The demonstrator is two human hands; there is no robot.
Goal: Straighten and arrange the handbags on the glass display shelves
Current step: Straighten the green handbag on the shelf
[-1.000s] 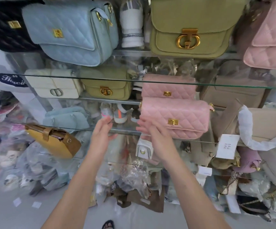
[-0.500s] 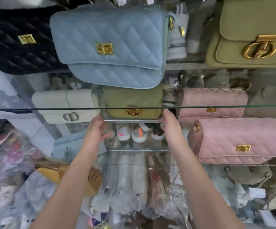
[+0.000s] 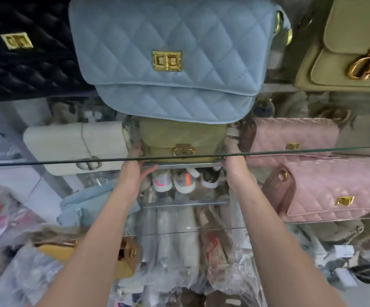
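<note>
Several handbags crowd the glass shelves (image 3: 69, 162), and the largest in view is the blue quilted bag (image 3: 168, 58) on the top level, its gold turn-lock facing out and its lower edge overhanging the level beneath. To its left lies a black quilted bag (image 3: 24, 52); to its right, past a gap, an olive bag (image 3: 352, 45) with a big round gold clasp. Lower right, a pink quilted bag (image 3: 334, 191) with a brown side panel sits on its own shelf, and a second pink quilted bag (image 3: 294, 138) stands behind and above it. On the middle shelf a cream bag (image 3: 73, 145) lies at the left, just beside the small olive handbag (image 3: 182, 140), which sits in the centre directly under the blue one, its gold clasp turned forward. A mustard bag (image 3: 122, 258) rests low on the left, partly behind the forearm.

Both bare arms reach up to the small olive handbag. The left hand (image 3: 135, 165) is at its left end, fingers pressed together and extended upward against the side of the bag, thumb angled out below the shelf edge. The right hand (image 3: 232, 156) is at the bag's right end; its fingers sit behind the glass edge and blur, so I cannot tell whether they are spread or closed. Tiny shoes (image 3: 184, 180) line up below, between the wrists.
</note>
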